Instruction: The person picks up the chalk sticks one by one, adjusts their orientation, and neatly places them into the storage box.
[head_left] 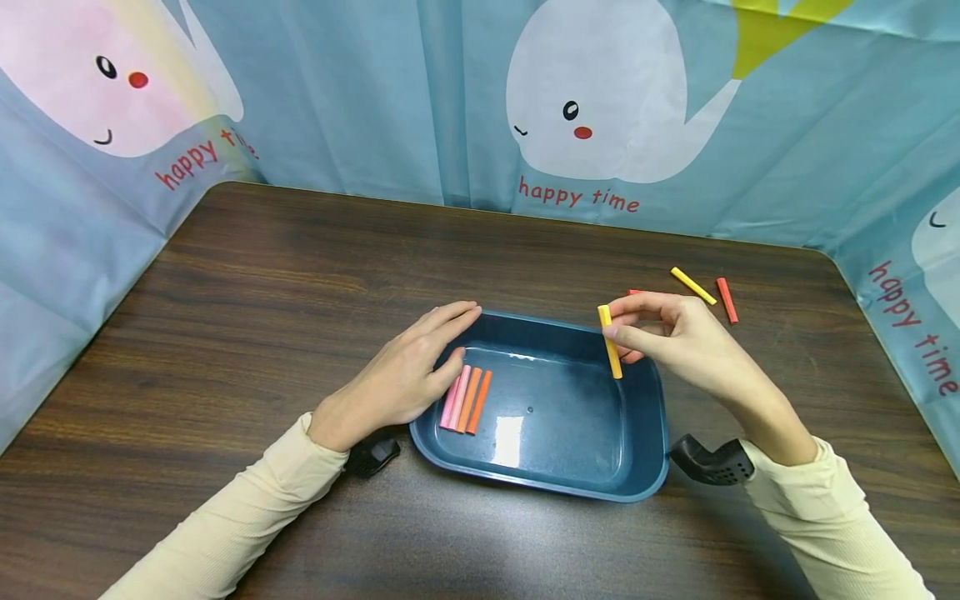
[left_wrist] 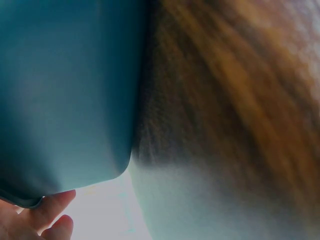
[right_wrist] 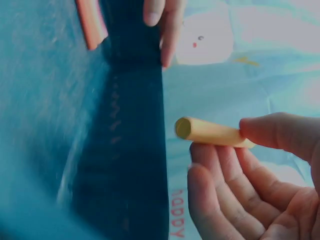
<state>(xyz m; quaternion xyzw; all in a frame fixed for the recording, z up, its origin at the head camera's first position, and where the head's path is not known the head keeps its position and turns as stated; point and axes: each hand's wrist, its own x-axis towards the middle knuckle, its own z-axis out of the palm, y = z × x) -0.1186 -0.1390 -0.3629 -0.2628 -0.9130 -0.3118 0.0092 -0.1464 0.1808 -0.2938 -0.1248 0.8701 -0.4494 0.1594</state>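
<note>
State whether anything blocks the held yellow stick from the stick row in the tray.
Nothing visible: the right hand holds the yellow stick above the tray, with only bare floor between it and the stick row.

Tray (head_left: 562, 425): smooth plastic, glossy floor with bright glare patches; outer wall looks smooth, softer sheen in left wrist view. Sticks (head_left: 470, 400): matt, smooth-looking, chalky or waxy, can't tell which. Yellow stick (right_wrist: 212, 133): same dull finish. Surface (head_left: 225, 333): wood-grain, smooth, slight sheen toward near edge. Curtain (head_left: 375, 100): thin, creased, plastic-like cloth, faint shine. Sleeves (head_left: 247, 500): matt, finely ribbed knit cloth. Right wrist device (head_left: 716, 465): black plastic, dotted with small holes or dimples.
</note>
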